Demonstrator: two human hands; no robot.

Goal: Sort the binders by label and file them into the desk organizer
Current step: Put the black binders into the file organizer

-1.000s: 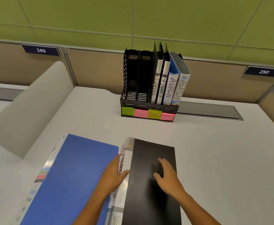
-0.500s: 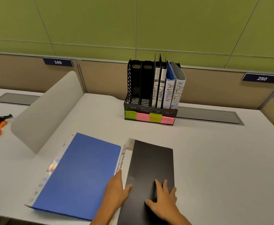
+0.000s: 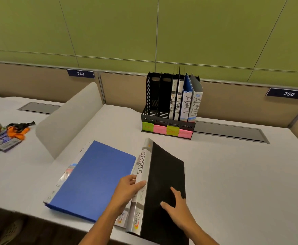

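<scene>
— Fingers (image 3: pixel 136 179) of the left hand (image 3: pixel 127 190) are closed around the spine of the black binder (image 3: pixel 164 183) marked SPORTS, thumb on the label side. The right hand (image 3: pixel 176 207) lies flat on the cover, its fingers spread and clamped on nothing.

— Where does the binder sit?

— At the near edge of the counter (image 3: pixel 233 183), spine side tipped up, touching the blue binder (image 3: pixel 95 177) that lies flat to its left.

— How will it handle?

— Stiff and probably light, I judge; the smooth cover may slip under a flat palm, so the spine looks the safest hold, with the other hand under the free edge.

— And farther out?

— The desk organizer (image 3: pixel 167 121) stands well apart at the back. Its two right slots hold FINANCE and ADMIN binders; the two left slots look empty. Nothing lies between. A curved divider (image 3: pixel 65 121) rises to the left, with lanyards (image 3: pixel 17 129) beyond it.
</scene>
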